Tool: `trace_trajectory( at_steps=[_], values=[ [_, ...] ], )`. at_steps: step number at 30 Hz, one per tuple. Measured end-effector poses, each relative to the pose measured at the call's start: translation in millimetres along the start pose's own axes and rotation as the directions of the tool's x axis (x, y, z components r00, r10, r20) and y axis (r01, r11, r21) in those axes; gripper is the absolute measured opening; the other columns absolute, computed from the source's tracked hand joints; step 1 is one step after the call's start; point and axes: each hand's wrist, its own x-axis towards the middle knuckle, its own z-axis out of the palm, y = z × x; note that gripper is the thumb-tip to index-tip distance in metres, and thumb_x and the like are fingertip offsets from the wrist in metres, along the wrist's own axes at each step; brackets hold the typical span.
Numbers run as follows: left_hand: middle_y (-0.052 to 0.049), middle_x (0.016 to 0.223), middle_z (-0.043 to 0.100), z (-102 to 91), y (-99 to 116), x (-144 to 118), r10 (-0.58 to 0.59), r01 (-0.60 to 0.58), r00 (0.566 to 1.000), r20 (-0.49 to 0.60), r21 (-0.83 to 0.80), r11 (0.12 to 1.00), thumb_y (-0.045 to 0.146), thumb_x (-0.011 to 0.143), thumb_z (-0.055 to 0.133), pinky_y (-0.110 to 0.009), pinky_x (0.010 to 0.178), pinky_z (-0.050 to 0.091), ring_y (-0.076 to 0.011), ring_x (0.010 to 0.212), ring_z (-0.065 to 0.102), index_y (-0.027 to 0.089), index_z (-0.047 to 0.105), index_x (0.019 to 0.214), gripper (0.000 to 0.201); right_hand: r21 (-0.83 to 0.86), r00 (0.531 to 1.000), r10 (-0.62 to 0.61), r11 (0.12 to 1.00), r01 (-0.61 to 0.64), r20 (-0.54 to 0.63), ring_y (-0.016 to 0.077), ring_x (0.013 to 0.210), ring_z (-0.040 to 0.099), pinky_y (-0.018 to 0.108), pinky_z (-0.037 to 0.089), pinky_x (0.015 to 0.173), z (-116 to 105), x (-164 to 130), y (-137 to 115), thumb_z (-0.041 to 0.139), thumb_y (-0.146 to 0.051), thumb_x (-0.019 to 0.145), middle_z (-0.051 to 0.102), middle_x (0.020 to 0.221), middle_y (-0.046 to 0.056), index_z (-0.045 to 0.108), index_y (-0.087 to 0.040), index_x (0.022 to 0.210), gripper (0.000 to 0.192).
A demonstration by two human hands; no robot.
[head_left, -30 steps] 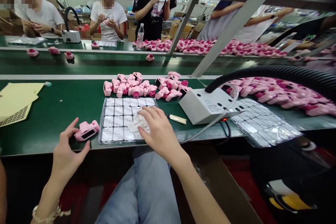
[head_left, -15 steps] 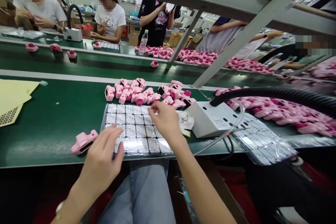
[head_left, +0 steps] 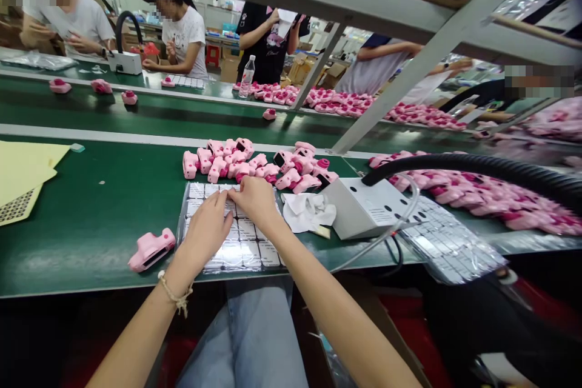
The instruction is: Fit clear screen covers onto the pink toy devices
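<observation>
My left hand (head_left: 207, 227) lies over the left part of a film-covered tray of white printed squares (head_left: 248, 248), fingers stretched forward and thumb apart. Beside it, my right hand (head_left: 257, 203) bends its fingers into a pinch above the same tray, close to the left fingertips. Whatever the right fingers pinch is hidden or too small to name. Left of the tray lies a single pink toy camera (head_left: 152, 248), apart from both hands. Behind the tray sits a cluster of pink toy cameras (head_left: 218, 157).
Crumpled white paper (head_left: 307, 212) and a white box with a black hose (head_left: 368, 209) stand on the right. Farther right are another film-covered tray (head_left: 454, 239) and many pink cameras (head_left: 477, 185). Yellow sheets (head_left: 27, 173) lie left. A slanted metal post (head_left: 395, 73) rises behind. Several co-workers are across the line.
My right hand has moved left and my left hand forward, so their fingertips now meet over the tray. The crumpled paper is more exposed.
</observation>
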Motion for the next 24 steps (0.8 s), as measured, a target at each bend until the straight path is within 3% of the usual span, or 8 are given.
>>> trace_trajectory(
  at_steps=[6,9,11,16,20,24],
  values=[
    [-0.021,0.142,0.077,-2.1,-0.2,6.1,-0.026,0.023,0.998,-0.052,-0.059,0.998,0.017,0.103,0.060,-0.050,0.111,0.062,-0.0352,0.133,0.075,0.014,0.062,0.145,0.042,0.112,0.996,0.013,0.994,-0.003,-0.092,0.0255,0.079,0.074,0.031,0.044,0.070,-35.9,-4.1,33.9,0.063,-0.022,0.092,0.079,0.075,0.010,0.074,-0.017,0.071,0.024],
    [-0.019,0.142,0.078,-0.3,1.6,8.7,-0.049,0.038,0.994,-0.101,-0.108,0.993,0.023,0.107,0.058,-0.049,0.113,0.061,-0.0334,0.131,0.076,0.016,0.064,0.144,0.038,0.182,0.990,0.013,0.983,0.013,-0.144,0.0232,0.077,0.074,0.031,0.049,0.075,-48.3,-20.7,50.2,0.054,-0.028,0.101,0.080,0.080,0.008,0.075,-0.018,0.081,0.030],
    [-0.018,0.140,0.079,3.1,2.0,8.9,-0.059,0.044,0.992,-0.113,-0.128,0.991,0.022,0.107,0.056,-0.050,0.112,0.061,-0.0335,0.129,0.077,0.017,0.066,0.141,0.036,0.202,0.988,-0.009,0.979,0.040,-0.153,0.0234,0.082,0.075,0.032,0.051,0.079,-42.9,-29.9,49.1,0.053,-0.032,0.104,0.083,0.089,0.008,0.076,-0.019,0.090,0.030],
    [-0.022,0.137,0.079,10.1,-4.2,5.8,-0.070,0.057,0.993,-0.093,-0.139,0.989,0.009,0.096,0.060,-0.055,0.110,0.061,-0.0375,0.130,0.076,0.012,0.059,0.149,0.053,0.205,0.996,-0.069,0.976,0.078,-0.050,0.0267,0.090,0.075,0.032,0.046,0.075,-7.7,-28.3,19.7,0.081,-0.044,0.093,0.083,0.104,0.011,0.076,-0.019,0.095,0.025],
    [-0.021,0.143,0.077,8.2,-6.9,4.3,-0.048,0.035,0.996,-0.076,-0.165,0.986,0.010,0.094,0.064,-0.055,0.117,0.058,-0.0355,0.138,0.071,0.012,0.057,0.153,0.059,0.224,0.999,-0.044,0.973,0.048,-0.022,0.0270,0.089,0.074,0.032,0.042,0.071,-0.2,-18.5,7.0,0.077,-0.027,0.091,0.083,0.095,0.010,0.076,-0.020,0.085,0.010],
    [-0.018,0.139,0.080,5.6,-3.4,5.9,-0.080,0.059,0.993,-0.089,-0.221,0.974,0.008,0.090,0.067,-0.057,0.119,0.057,-0.0356,0.136,0.072,0.015,0.063,0.146,0.056,0.290,0.998,0.039,0.957,-0.021,-0.056,0.0264,0.080,0.074,0.031,0.043,0.067,-14.5,-6.7,23.1,0.073,-0.021,0.084,0.079,0.076,0.006,0.073,-0.021,0.072,0.012]
  ],
)
